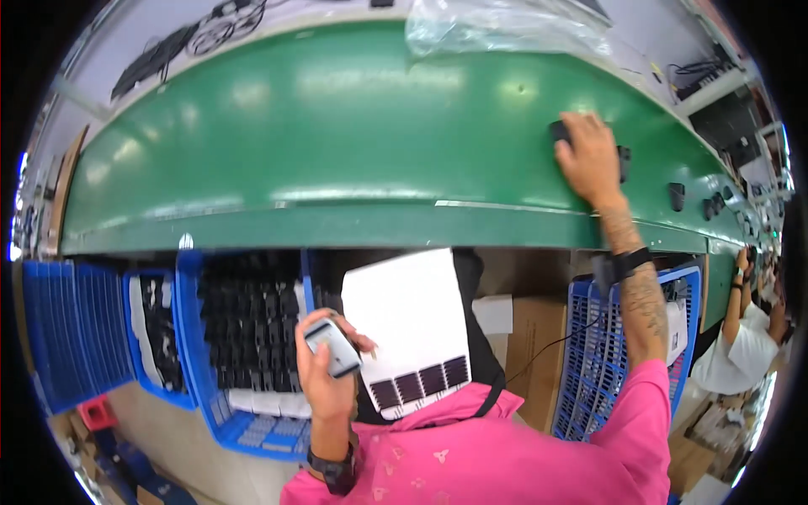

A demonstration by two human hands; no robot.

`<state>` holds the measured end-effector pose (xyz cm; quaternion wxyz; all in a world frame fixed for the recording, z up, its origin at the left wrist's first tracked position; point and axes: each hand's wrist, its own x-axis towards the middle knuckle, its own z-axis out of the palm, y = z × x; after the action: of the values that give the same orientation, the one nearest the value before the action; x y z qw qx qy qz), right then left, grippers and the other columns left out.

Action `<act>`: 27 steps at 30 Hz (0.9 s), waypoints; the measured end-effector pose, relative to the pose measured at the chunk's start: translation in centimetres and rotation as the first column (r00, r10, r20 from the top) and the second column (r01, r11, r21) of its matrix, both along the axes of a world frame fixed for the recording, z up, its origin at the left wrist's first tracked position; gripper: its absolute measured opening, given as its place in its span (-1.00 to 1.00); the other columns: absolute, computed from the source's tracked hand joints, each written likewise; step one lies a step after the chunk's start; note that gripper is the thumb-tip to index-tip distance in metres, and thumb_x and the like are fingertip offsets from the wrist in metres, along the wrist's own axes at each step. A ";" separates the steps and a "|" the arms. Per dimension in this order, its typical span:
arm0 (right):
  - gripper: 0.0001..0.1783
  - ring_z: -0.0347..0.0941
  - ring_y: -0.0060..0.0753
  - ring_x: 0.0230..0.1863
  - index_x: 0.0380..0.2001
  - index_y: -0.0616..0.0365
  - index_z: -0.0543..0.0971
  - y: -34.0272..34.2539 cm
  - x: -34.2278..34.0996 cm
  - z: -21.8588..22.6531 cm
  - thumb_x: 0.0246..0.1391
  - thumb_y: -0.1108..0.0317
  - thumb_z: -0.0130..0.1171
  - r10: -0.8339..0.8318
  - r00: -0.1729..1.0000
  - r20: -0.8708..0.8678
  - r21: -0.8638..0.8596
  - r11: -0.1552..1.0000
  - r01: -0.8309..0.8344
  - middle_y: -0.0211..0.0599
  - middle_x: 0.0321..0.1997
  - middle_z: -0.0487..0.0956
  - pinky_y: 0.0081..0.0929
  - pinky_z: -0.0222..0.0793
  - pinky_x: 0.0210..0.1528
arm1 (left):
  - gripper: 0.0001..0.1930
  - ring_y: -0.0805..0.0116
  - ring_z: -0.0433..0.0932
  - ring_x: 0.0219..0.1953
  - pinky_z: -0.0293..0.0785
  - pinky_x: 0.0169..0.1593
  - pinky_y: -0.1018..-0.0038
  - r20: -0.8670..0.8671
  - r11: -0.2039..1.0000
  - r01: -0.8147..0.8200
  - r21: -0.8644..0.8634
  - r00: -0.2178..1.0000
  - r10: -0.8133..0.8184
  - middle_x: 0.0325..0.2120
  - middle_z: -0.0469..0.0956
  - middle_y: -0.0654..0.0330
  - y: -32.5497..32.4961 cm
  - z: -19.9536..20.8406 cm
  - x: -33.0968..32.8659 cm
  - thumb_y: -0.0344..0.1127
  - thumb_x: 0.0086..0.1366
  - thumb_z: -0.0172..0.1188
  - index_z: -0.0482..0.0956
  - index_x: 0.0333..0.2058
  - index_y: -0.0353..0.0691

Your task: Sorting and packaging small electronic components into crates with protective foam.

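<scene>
My left hand (324, 370) is closed round a small rectangular device (333, 347) with a pale grey face and dark ends, held up over my lap beside a white sheet. That white sheet (404, 311) lies across my lap, with a row of black striped rectangles along its near edge. My right arm reaches far to the right over the green bench, where my right hand (592, 156) is closed over a small black block-shaped item (560, 131). Another black item (624, 164) shows beside that hand's right edge, partly covered. The undersides of the right fingers are hidden.
Left of my lap, a blue crate (189, 337) holds rows of black parts, beside a smaller blue crate (160, 390). At my right stand a blue basket (581, 370) and a cardboard box (535, 362). Clear plastic (505, 29) lies at the bench's back. A co-worker (741, 349) sits far right.
</scene>
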<state>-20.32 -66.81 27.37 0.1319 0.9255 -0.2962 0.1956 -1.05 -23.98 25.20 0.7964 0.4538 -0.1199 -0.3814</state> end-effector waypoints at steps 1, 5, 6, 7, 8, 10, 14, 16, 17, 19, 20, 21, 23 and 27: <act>-0.48 0.28 0.10 0.18 0.08 0.09 0.39 -1.3 -1.7 0.1 -0.01 0.30 0.13 -0.023 0.999 -0.043 -0.034 0.999 0.021 -0.12 0.07 0.46 -0.03 0.17 0.18 | -0.53 0.13 0.56 -0.27 0.48 -0.18 0.29 -0.037 0.999 -0.001 0.037 0.999 0.002 -0.25 0.42 0.04 0.8 0.0 0.3 -0.19 0.31 0.00 0.18 0.11 -0.28; -0.45 0.25 0.07 0.22 0.16 0.19 0.35 -1.5 -3.1 1.7 0.12 0.25 0.16 -0.139 0.990 0.000 -0.295 0.946 0.133 0.03 0.13 0.41 -0.12 0.17 0.22 | -0.42 -0.04 0.53 -0.06 0.45 0.00 0.24 -0.095 0.998 0.013 0.057 0.995 -0.008 -0.16 0.36 0.06 2.4 -0.3 0.4 -0.27 0.29 0.08 0.05 0.22 -0.20; -0.49 0.29 0.04 0.19 0.13 0.21 0.37 1.2 -1.5 2.2 0.12 0.29 0.16 -0.083 0.990 0.113 -0.243 0.964 0.108 0.02 0.10 0.43 -0.14 0.22 0.18 | -0.38 -0.07 0.52 -0.04 0.44 0.01 0.24 -0.078 0.998 -0.020 0.067 0.997 0.025 -0.15 0.36 0.07 2.7 -0.4 0.2 -0.31 0.27 0.12 0.04 0.22 -0.19; -0.52 0.32 0.01 0.15 0.10 0.23 0.40 5.7 0.2 2.4 0.12 0.34 0.17 -0.026 0.971 0.236 -0.186 0.980 0.072 0.01 0.07 0.44 -0.17 0.26 0.14 | -0.32 -0.09 0.50 -0.01 0.43 0.02 0.23 -0.103 0.997 -0.044 0.058 0.993 0.050 -0.16 0.36 0.07 3.2 -0.6 0.2 -0.35 0.23 0.20 0.02 0.23 -0.19; -0.63 0.42 -0.08 0.01 0.00 0.27 0.46 10.1 0.9 1.6 0.10 0.44 0.17 0.038 0.930 0.365 0.010 0.999 -0.045 -0.02 -0.02 0.48 -0.28 0.34 0.04 | -0.29 0.03 0.47 0.02 0.38 0.11 0.25 -0.091 0.991 -0.063 0.115 0.993 0.074 -0.13 0.38 0.13 3.5 -0.7 0.0 -0.30 0.16 0.31 0.10 0.21 -0.14; -0.89 0.50 -0.18 -0.34 -0.35 0.27 0.53 20.0 0.1 1.2 -0.02 0.53 0.17 0.086 0.923 0.375 0.367 0.900 -0.234 -0.13 -0.35 0.57 -0.35 0.42 -0.24 | -0.30 0.08 0.43 0.04 0.31 0.18 0.24 -0.126 0.993 -0.095 0.065 0.987 0.102 -0.13 0.38 0.15 2.6 -1.2 -0.4 -0.35 0.11 0.36 0.15 0.16 -0.14; -0.61 0.54 -0.54 -0.45 -0.12 0.30 0.56 30.4 2.8 0.6 -0.11 0.46 0.29 -0.092 0.966 0.240 0.970 -0.010 -0.242 -0.24 -0.43 0.60 -0.60 0.45 -0.38 | -0.35 0.19 0.33 0.02 0.16 0.26 0.21 -0.128 0.988 -0.138 -0.072 0.984 0.128 -0.11 0.32 0.15 -0.3 -0.7 -1.9 -0.39 0.08 0.39 0.20 0.08 -0.10; -0.49 0.51 -0.56 -0.42 0.05 0.38 0.38 32.1 4.2 -0.2 0.01 0.50 0.23 -0.244 0.901 0.358 0.844 -0.329 -0.424 -0.18 -0.24 0.57 -0.59 0.46 -0.34 | -0.37 0.19 0.33 0.04 0.14 0.27 0.22 -0.075 0.992 -0.071 -0.108 0.995 0.063 -0.09 0.30 0.14 -1.7 0.1 -2.8 -0.35 0.11 0.36 0.18 0.08 -0.11; -0.51 0.51 -0.54 -0.42 0.04 0.38 0.36 32.8 4.6 -0.4 0.02 0.51 0.21 -0.300 0.893 0.336 0.835 -0.343 -0.430 -0.20 -0.24 0.57 -0.58 0.47 -0.35 | -0.41 0.17 0.35 0.05 0.18 0.25 0.20 -0.042 0.997 -0.008 -0.075 0.999 0.005 -0.10 0.32 0.09 -1.9 0.3 -3.0 -0.27 0.18 0.31 0.16 0.09 -0.14; -0.56 0.52 -0.52 -0.43 0.01 0.37 0.36 33.3 5.4 -0.6 0.05 0.52 0.18 -0.389 0.881 0.271 0.763 -0.471 -0.443 -0.21 -0.26 0.56 -0.57 0.48 -0.36 | -0.43 0.18 0.35 0.06 0.27 0.17 0.26 0.158 0.999 0.033 -0.021 0.987 -0.029 -0.07 0.31 0.07 -1.0 0.0 -2.7 -0.27 0.21 0.27 0.16 0.09 -0.17; -0.60 0.52 -0.51 -0.44 -0.01 0.35 0.37 33.0 5.4 -0.5 0.06 0.52 0.16 -0.430 0.878 0.210 0.699 -0.562 -0.442 -0.22 -0.27 0.55 -0.56 0.49 -0.37 | -0.46 0.20 0.36 0.07 0.36 0.09 0.33 0.333 0.996 0.071 0.045 0.939 -0.082 -0.04 0.31 0.06 -0.3 -0.1 -2.3 -0.28 0.24 0.23 0.15 0.09 -0.20; -0.60 0.53 -0.49 -0.45 -0.02 0.33 0.38 33.2 5.3 -0.4 0.09 0.43 0.17 -0.435 0.878 0.199 0.725 -0.538 -0.431 -0.19 -0.29 0.55 -0.55 0.50 -0.42 | -0.46 0.22 0.37 0.06 0.37 0.08 0.35 0.285 0.986 0.147 0.083 0.944 -0.165 -0.03 0.31 0.06 0.8 0.4 -2.0 -0.24 0.26 0.20 0.15 0.10 -0.21; -0.47 0.54 -0.39 -0.36 0.06 0.32 0.31 32.9 3.9 -1.1 0.10 0.27 0.19 -0.527 0.819 0.227 0.579 -0.603 -0.549 -0.05 -0.12 0.53 -0.57 0.49 -0.43 | -0.46 0.27 0.39 0.03 0.36 0.07 0.41 0.031 0.925 0.368 0.093 0.928 -0.372 -0.01 0.32 0.05 1.2 1.3 -2.5 -0.21 0.27 0.18 0.17 0.13 -0.24; -0.33 0.51 -0.30 -0.33 0.02 0.30 0.38 33.9 1.7 -4.5 0.03 -0.06 0.14 -0.611 0.776 0.156 0.453 -0.654 -0.606 -0.08 -0.20 0.52 -0.39 0.49 -0.32 | -0.33 0.30 0.44 -0.01 0.41 0.00 0.45 0.332 0.864 0.489 0.116 0.801 -0.498 -0.04 0.37 -0.01 2.6 1.8 -2.1 -0.26 0.19 0.20 0.15 0.23 -0.29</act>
<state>-18.64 -32.88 22.84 -0.9071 0.2819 -0.2998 0.0880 -3.13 -21.41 27.00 0.6296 0.4770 -0.3693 -0.4895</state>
